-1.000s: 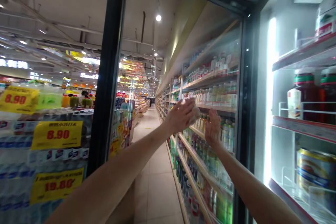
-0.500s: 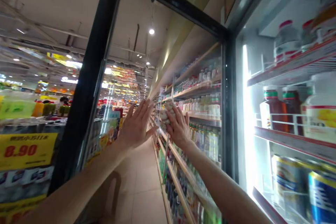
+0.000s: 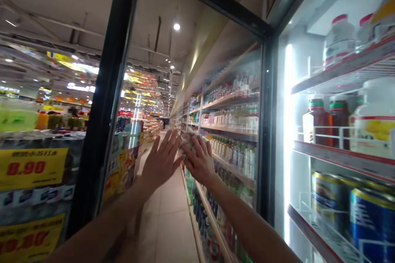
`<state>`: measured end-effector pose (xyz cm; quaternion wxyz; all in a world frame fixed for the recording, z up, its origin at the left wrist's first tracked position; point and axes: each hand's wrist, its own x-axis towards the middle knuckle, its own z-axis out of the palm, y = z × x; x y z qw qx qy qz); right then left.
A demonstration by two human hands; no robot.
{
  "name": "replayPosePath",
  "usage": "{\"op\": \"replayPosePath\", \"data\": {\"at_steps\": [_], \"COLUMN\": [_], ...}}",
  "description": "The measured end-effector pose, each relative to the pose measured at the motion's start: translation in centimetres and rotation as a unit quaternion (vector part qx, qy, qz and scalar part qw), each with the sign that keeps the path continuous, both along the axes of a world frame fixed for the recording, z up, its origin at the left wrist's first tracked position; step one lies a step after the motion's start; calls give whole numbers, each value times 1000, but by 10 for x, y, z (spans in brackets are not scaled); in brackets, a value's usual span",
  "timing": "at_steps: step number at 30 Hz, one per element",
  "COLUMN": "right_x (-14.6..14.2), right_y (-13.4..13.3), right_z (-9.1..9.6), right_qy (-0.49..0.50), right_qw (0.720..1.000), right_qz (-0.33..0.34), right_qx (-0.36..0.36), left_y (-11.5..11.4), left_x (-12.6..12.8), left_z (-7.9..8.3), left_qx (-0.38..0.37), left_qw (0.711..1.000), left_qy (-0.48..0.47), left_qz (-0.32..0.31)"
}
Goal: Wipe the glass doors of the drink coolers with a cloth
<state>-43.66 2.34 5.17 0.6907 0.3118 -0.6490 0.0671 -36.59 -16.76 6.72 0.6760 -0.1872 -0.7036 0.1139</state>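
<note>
My left hand (image 3: 163, 158) rests flat against the glass of an open cooler door (image 3: 197, 37), fingers spread and nothing in it. Just to the right, my right hand (image 3: 200, 160) presses a crumpled, pale patterned cloth (image 3: 187, 141) to the same pane. The cloth shows above and to the left of the fingers, and the rest of it lies hidden under the palm. The two hands are close together, almost touching at the thumbs. A dark frame (image 3: 108, 86) borders the glass.
On the right, the lit cooler shelves (image 3: 345, 154) hold bottles, a white jug (image 3: 375, 119) and blue cans (image 3: 370, 218). Through the glass I see a long aisle and shelves of drinks (image 3: 237, 119). Yellow price signs (image 3: 33, 168) stand at the left.
My right hand has moved the cloth down and left across the glass, closer to my left hand. My left hand stays flat, slightly lower in view. The camera view has shifted a little.
</note>
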Motion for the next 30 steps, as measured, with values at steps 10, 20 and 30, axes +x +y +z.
{"op": "replayPosePath", "data": {"at_steps": [10, 20, 30], "right_x": [-25, -24, -24], "right_y": [59, 75, 102], "right_z": [-58, -101, -136], "right_qy": [-5, -29, -69], "right_qw": [958, 923, 932], "right_qz": [9, -57, -86], "right_qx": [-288, -379, -344], "left_y": [-12, -13, -12], "left_x": [5, 1, 0], "left_z": [-54, -56, -57], "left_qx": [24, 7, -1], "left_qw": [999, 999, 999], "left_qy": [-31, -13, -10], "left_qz": [22, 39, 44]}}
